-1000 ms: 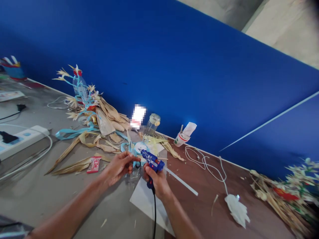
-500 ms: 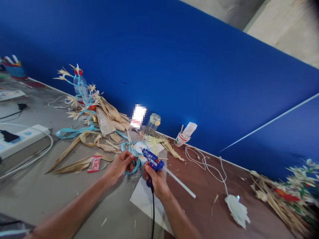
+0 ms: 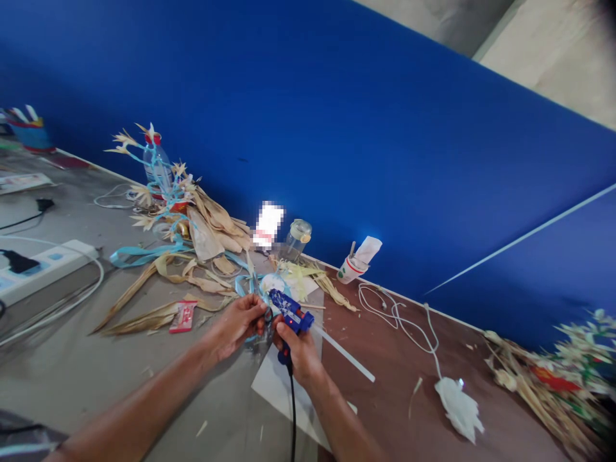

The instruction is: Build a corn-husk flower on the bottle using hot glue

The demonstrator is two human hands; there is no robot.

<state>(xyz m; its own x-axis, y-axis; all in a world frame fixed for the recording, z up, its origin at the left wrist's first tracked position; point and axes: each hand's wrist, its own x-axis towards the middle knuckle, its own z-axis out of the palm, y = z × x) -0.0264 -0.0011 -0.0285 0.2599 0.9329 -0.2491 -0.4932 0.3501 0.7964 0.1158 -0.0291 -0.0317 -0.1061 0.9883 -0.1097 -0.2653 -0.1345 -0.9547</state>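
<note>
My right hand (image 3: 298,350) grips a blue hot glue gun (image 3: 291,312). A translucent glue stick (image 3: 349,356) sticks out of its back, and a black cord (image 3: 293,417) hangs from its handle. Close to the gun's nozzle, my left hand (image 3: 244,321) is closed in a pinch on light blue ribbon (image 3: 253,285), mostly hidden by the fingers and the gun. Under and beyond the hands lie a white round piece (image 3: 273,282) and pale husk strips (image 3: 301,276). A white paper sheet (image 3: 274,385) lies below the right wrist.
Dried corn husks (image 3: 139,317) and a red packet (image 3: 183,316) lie to the left, near a power strip (image 3: 52,269). Behind stand a bottle (image 3: 158,170) among husk flowers, a lidded jar (image 3: 294,240) and a paper cup (image 3: 350,268). A white cable (image 3: 399,317) runs right.
The glue gun has shifted slightly left, its nozzle now beside my left fingertips. My left hand has turned and moved slightly right, and the ribbon loop at it shows less.
</note>
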